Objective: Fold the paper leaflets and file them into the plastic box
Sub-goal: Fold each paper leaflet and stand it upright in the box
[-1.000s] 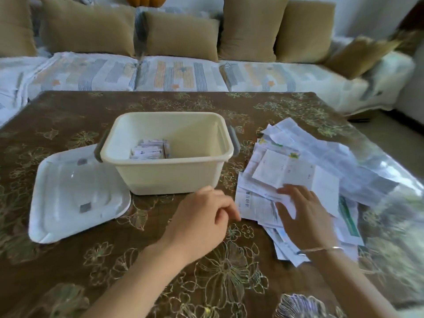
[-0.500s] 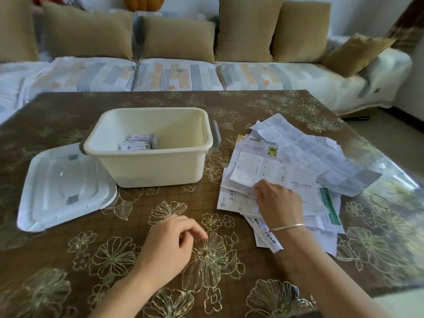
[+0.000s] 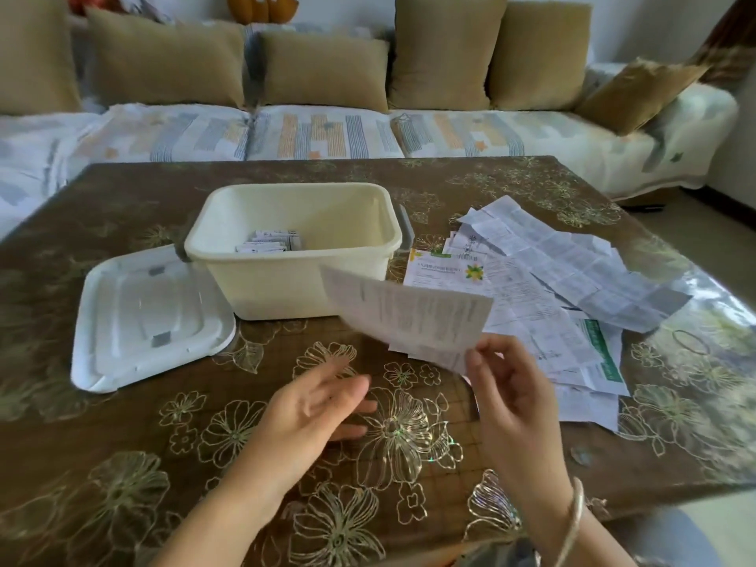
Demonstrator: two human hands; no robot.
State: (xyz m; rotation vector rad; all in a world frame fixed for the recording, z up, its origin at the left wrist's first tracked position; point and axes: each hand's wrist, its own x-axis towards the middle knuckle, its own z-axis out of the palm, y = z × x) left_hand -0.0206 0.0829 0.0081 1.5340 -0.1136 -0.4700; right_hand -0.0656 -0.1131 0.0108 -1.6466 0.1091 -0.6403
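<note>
Behind brown floral table [image 3: 122, 423], sofa [image 3: 327, 133] with tan cushions [image 3: 323, 69].

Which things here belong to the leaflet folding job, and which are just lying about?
Job: held leaflet, pinched by the right hand; left hand; pile; box with folded leaflets inside; lid.
Lying about: cushions; sofa; bangle.
</note>
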